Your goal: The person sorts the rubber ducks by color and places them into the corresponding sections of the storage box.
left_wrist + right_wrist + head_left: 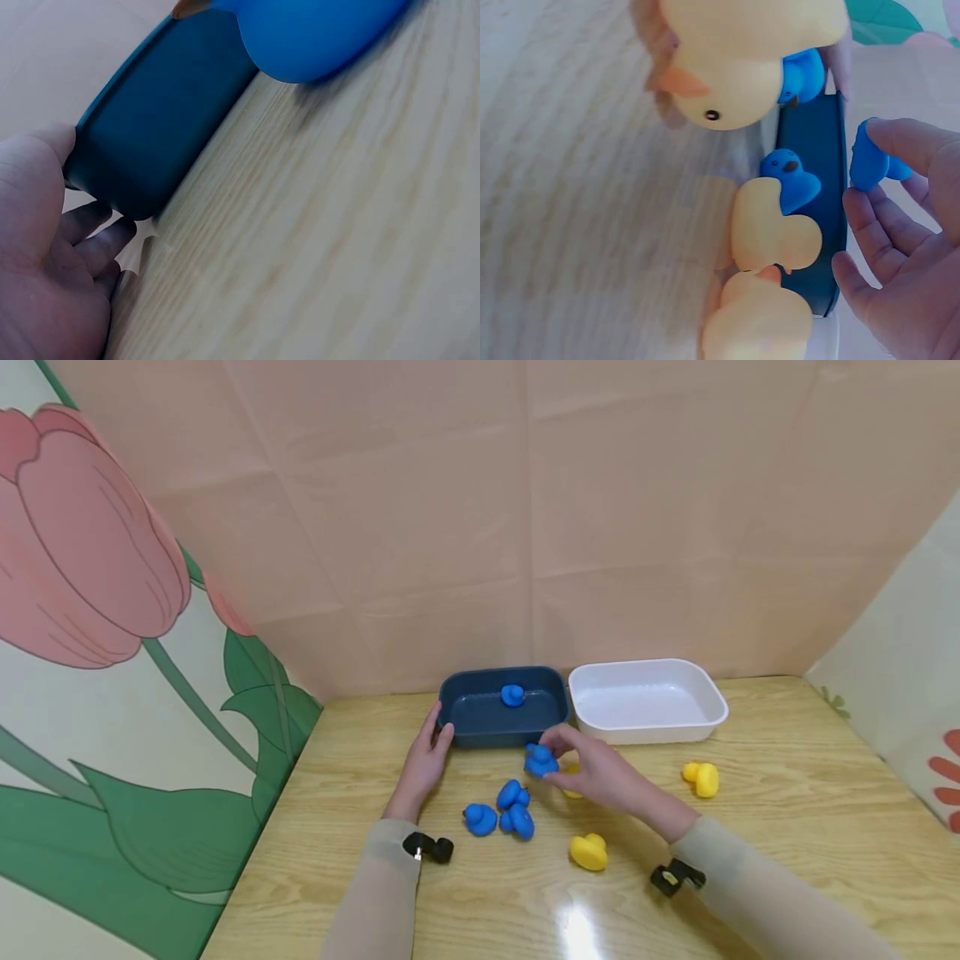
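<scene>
My left hand (426,767) holds the left end of a dark blue tray (495,737); in the left wrist view its thumb lies at the rim and its fingers (105,244) near the base. One blue toy duck (513,696) lies inside this tray. Just outside the tray's front right corner, my right hand (600,770) pinches another blue toy duck (541,762) between thumb and fingers. Three more blue ducks (480,819) lie grouped on the table in front. Partly hidden by the right hand is a yellow duck (572,781).
A white tray (648,735) stands to the right of the dark blue one. On the wooden table (810,827), one yellow duck (588,852) lies near the front and another yellow duck (702,778) further right. A draped backdrop (405,543) rises behind the trays.
</scene>
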A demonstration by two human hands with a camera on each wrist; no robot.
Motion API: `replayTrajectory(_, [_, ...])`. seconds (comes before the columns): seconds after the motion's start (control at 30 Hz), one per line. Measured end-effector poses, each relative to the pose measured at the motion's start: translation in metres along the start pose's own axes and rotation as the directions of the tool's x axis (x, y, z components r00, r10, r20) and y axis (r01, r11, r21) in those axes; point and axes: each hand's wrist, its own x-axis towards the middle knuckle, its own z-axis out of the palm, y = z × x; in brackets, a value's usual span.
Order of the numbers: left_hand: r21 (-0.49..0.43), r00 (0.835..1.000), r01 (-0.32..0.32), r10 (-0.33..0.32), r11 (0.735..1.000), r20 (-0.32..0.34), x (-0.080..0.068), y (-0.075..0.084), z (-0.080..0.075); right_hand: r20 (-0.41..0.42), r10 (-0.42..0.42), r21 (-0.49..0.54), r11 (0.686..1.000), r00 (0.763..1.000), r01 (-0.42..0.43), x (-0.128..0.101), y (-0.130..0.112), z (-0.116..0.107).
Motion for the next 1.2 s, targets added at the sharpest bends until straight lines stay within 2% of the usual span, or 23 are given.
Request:
replayTrajectory(0.53, [0.006, 1.0, 0.008, -0.008, 1.0, 0.0, 0.0, 0.0, -0.001, -0.147, -0.012, 0.003, 1.0, 0.989, 0.012, 0.023, -0.011, -0.017])
replayTrajectory(0.83, [0.007, 1.0, 0.005, -0.005, 1.0, -0.001, 0.001, 0.002, -0.001, -0.184, 0.015, -0.001, 1.0, 0.983, -0.015, 0.039, -0.014, -0.019])
replayTrajectory(1.2, [-0.009, 1.0, 0.009, -0.009, 1.0, -0.002, 0.001, 0.001, 0.0, -0.184, 0.068, 0.014, 0.998, 0.981, -0.067, 0.055, -0.016, -0.016])
